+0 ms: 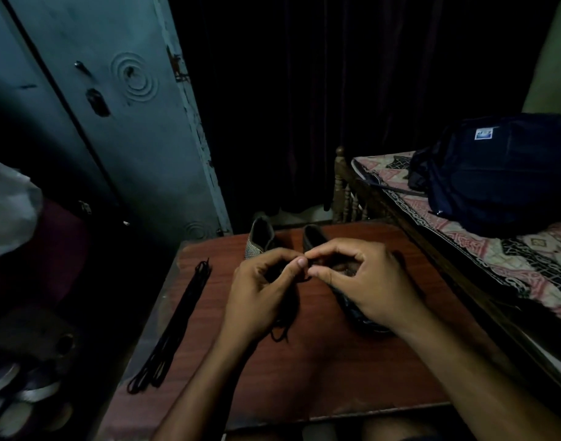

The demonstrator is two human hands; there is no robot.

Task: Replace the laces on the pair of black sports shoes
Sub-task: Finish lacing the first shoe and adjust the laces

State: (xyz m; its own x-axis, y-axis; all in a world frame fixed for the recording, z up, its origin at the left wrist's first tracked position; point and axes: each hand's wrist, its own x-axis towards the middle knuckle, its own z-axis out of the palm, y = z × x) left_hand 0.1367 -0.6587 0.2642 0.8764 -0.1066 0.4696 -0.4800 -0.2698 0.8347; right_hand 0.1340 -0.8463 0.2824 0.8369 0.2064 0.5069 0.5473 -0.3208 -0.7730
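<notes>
Both hands meet over the middle of the table, fingertips nearly touching. Left hand [262, 291] is curled with thumb and forefinger pinched on a thin black lace [284, 326], whose loose end trails down in a squiggle onto the wood below the palm. Right hand [365, 281] is curled too, thumb and finger pinching at the same spot where the lace reaches the shoe; its palm rests across the near shoe [357, 308], so most of that one is hidden, just a dark, slightly shiny toe and part of the opening poking out.

Room's pretty dim, so going from big stuff down: the grey-blue metal cupboard [123, 122] on the left has embossed concentric rings and chipped paint along its edge. On the right there's a bed [482, 249] with a pink-and-black patterned cover and turned wooden posts, with a soft dark blue backpack [495, 173] slumped on it, a small white label near the top. The table [320, 377] is reddish wood-grain laminate, flat, with worn edges.

The other shoe [260, 238] sits at the far edge of the table, just beyond the left hand, dark upper with a ribbed striped sole wall. A bundle of spare black laces [174, 326] lies stretched out straight along the table's left side, well apart from the hands, thin cord looped at the near end.
</notes>
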